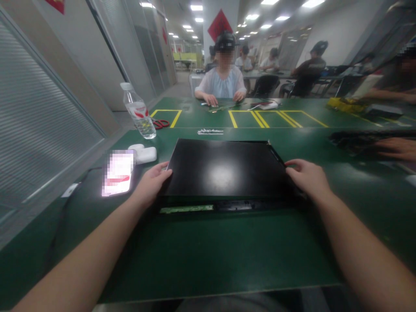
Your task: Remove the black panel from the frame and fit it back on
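Note:
A glossy black screen panel [195, 167] lies in front of me over a black frame [253, 205], its surface reflecting a bright spot of light. Along the near edge, a green circuit strip [186, 209] shows below the panel. My left hand [154, 180] is closed on the panel's left edge, thumb on top. On the opposite side, my right hand [307, 175] pinches the right edge, where panel and frame meet; I cannot tell whether it grips the frame too. The undersides are hidden.
On the green table [221, 251] at left are a lit phone [118, 173], white cases [146, 154], a water bottle [139, 112] and red-handled scissors [160, 124]. Small white pieces [210, 131] lie beyond the panel. A person [222, 78] works opposite; another person's hand [399, 148] is at right.

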Demonstrator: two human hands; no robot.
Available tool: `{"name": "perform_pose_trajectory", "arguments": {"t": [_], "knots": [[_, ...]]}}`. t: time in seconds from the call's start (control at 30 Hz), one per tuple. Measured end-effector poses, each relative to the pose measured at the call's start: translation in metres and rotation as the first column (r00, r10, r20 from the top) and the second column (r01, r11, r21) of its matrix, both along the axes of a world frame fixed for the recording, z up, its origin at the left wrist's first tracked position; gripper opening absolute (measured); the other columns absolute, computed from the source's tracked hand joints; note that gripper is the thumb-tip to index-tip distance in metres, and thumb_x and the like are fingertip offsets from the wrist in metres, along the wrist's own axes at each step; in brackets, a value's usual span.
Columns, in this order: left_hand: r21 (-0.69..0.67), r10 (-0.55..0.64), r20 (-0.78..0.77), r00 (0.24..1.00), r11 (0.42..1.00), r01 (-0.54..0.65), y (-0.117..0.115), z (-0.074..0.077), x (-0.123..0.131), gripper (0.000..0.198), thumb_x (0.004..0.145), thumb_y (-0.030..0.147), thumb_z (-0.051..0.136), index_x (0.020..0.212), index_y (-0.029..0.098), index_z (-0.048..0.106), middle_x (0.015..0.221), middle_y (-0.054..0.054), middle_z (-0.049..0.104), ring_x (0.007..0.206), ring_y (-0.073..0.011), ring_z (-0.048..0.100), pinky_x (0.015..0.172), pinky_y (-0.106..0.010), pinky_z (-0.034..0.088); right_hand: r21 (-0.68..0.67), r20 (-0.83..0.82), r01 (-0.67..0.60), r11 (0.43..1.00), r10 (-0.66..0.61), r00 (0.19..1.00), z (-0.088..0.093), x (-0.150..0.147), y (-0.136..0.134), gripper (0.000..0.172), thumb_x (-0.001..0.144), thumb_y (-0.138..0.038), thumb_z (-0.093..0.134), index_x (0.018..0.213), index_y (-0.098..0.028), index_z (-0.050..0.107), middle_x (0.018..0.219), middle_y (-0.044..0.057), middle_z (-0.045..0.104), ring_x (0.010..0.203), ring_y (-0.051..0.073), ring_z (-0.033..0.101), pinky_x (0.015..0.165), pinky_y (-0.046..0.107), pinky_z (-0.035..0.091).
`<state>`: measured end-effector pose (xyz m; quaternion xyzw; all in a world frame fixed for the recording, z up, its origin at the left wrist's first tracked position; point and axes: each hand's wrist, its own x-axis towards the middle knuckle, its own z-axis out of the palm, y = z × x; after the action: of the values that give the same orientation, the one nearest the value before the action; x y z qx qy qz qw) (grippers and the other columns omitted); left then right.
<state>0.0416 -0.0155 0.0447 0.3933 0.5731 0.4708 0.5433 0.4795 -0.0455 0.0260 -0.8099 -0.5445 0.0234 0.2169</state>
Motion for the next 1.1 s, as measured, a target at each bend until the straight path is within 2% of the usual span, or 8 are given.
{"name": "perform_pose_trajectory", "arguments": {"t": [0.3, 0.7, 1.1], "knots": [[-0.009, -0.014, 0.021, 1.000, 1.000, 0.015, 0.0010, -0.0014, -0.0032, 0.060, 0.080, 0.007, 0.069, 0.139, 0.010, 0.059, 0.094, -0.013, 0.081, 0.079, -0.0229, 0.077, 0.066, -0.028, 0.061, 0.023, 0.036, -0.015, 1.000, 0.014, 0.999, -0.0011, 0.0010, 0.0003, 0.034, 0.078, -0.037, 0.056, 0.099, -0.025, 0.080, 0.081, 0.007, 0.075, 0.076, 0.027, 0.067, 0.063, 0.035, 0.046], [-0.005, -0.061, 0.028, 0.998, 0.998, 0.061, 0.0006, -0.0013, -0.0042, 0.052, 0.087, 0.005, 0.061, 0.139, 0.010, 0.059, 0.090, -0.011, 0.081, 0.076, -0.0206, 0.078, 0.063, -0.026, 0.061, -0.019, 0.025, -0.004, 1.000, 0.004, 1.000, -0.0003, 0.0017, 0.0002, 0.033, 0.080, -0.037, 0.056, 0.099, -0.026, 0.080, 0.084, 0.007, 0.075, 0.079, 0.029, 0.068, 0.065, 0.037, 0.047], [0.007, -0.063, 0.043, 0.997, 0.998, 0.063, 0.0022, -0.0044, -0.0062, 0.055, 0.081, 0.006, 0.068, 0.135, 0.009, 0.061, 0.088, -0.011, 0.081, 0.075, -0.0221, 0.078, 0.063, -0.027, 0.061, -0.008, 0.026, -0.022, 1.000, 0.022, 0.999, -0.0009, 0.0032, 0.0014, 0.033, 0.078, -0.037, 0.055, 0.096, -0.026, 0.081, 0.084, 0.007, 0.075, 0.077, 0.027, 0.066, 0.065, 0.036, 0.045]]}}
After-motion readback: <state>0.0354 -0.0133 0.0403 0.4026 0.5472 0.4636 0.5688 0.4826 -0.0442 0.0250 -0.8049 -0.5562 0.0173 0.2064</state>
